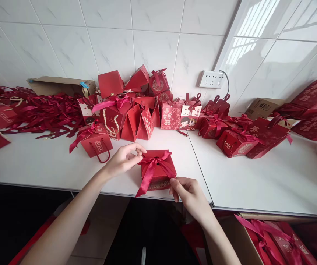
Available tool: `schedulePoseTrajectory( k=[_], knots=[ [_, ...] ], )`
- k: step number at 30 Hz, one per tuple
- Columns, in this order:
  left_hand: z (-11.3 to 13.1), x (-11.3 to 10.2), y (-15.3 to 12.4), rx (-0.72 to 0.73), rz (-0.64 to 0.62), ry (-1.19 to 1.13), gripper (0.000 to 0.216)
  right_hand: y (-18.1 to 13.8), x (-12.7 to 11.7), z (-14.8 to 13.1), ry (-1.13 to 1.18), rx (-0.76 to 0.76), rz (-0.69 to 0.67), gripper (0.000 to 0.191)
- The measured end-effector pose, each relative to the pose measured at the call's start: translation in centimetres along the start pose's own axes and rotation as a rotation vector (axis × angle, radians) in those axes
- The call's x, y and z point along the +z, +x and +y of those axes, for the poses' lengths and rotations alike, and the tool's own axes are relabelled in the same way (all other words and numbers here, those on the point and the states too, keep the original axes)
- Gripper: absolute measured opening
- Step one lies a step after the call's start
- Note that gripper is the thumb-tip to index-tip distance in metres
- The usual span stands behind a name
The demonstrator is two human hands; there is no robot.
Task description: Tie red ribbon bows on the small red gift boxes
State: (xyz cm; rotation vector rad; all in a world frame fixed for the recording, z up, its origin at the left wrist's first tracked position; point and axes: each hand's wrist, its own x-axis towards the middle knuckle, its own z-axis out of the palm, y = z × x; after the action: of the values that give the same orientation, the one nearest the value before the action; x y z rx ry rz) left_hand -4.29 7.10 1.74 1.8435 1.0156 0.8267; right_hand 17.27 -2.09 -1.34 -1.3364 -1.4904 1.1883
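A small red gift box (pixel 157 175) with a red satin ribbon bow (pixel 155 162) on top sits near the front edge of the white table (pixel 50 165). My left hand (pixel 125 158) is closed in a pinch on the bow's left loop. At the box's right side, my right hand (pixel 187 191) pinches the bow's right loop. A ribbon tail hangs down over the box's front left.
Many red gift boxes and bags (pixel 136 110) crowd the back of the table against the tiled wall. A heap of loose red ribbons (pixel 45 110) lies at the left. A cardboard box (pixel 263 106) and wall socket (pixel 210 79) are at the right. An open carton of boxes (pixel 268 239) stands below.
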Motion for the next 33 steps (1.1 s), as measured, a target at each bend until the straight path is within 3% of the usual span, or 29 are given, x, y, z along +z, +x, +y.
schedulePoseTrajectory(
  k=[7,13,24,26,30,33],
  knots=[
    [1.2,0.5,0.3,0.128,0.141,0.270,0.017,-0.1,-0.2,0.7,0.156,0.027,-0.031,0.048],
    [3.4,2.4,0.6,0.235,0.032,0.554,0.018,-0.2,0.1,0.9,0.184,-0.008,-0.042,0.047],
    [1.9,2.9,0.3,0.213,0.020,0.400,0.013,-1.3,-0.3,3.2,0.368,-0.089,0.003,0.047],
    [1.7,2.9,0.6,0.224,0.017,0.378,0.012,-2.0,0.6,3.2,0.369,-0.105,-0.026,0.049],
    [1.5,2.9,1.4,0.279,-0.033,0.359,0.012,-2.5,4.2,1.7,0.177,-0.020,-0.209,0.054],
    [1.9,3.0,1.5,0.268,-0.048,0.387,0.010,-1.7,6.7,0.3,0.218,0.034,-0.173,0.059]
  ],
)
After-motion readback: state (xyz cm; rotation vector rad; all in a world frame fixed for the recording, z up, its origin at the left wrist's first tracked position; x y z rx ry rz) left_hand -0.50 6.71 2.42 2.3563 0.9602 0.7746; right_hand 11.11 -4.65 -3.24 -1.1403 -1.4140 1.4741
